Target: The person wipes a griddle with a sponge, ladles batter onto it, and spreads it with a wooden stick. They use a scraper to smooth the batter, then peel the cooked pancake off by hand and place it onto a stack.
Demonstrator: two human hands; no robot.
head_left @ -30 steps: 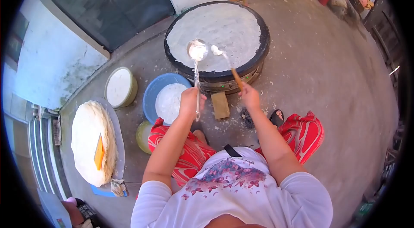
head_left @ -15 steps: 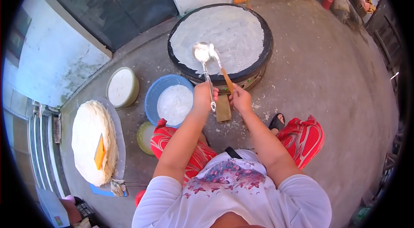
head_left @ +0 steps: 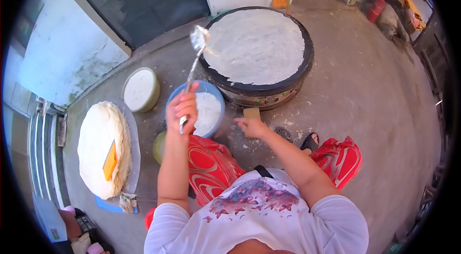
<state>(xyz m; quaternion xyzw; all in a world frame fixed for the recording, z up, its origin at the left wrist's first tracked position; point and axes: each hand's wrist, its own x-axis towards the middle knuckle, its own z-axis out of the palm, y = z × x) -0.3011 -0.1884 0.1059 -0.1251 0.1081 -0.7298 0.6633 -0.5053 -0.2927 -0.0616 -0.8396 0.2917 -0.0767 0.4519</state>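
Metal ladle (head_left: 193, 69) is up in the air, bowl end high, just off the L edge of the griddle (head_left: 269, 88) in this view. Pale smudge at the bowl's side, blurry, can't tell what. L hand (head_left: 185, 107) has the ladle, fingers wrapped round the lower handle, end poking out below the fist; hand overlaps part of the blue basin (head_left: 211, 87). R hand (head_left: 253, 127) is low, nr griddle's front, index finger out toward basin, rest curled; can't tell if it grips anything. Tan block (head_left: 251, 111) partly hidden behind R hand, contact unclear. Griddle: round, dark rim, green lights on side, thin white layer (head_left: 257, 45) over most of top, ragged edges. Basin sits nr it w/ white stuff inside. Further L, pale tub (head_left: 152, 102) w/ white contents. Sm. green bowl (head_left: 159, 148) partly behind L arm. Far L: stack of pale sheets (head_left: 98, 143) on grey board (head_left: 135, 143), orange-handled scraper (head_left: 110, 162) lying on top, crumpled cloth (head_left: 127, 203) at near end.
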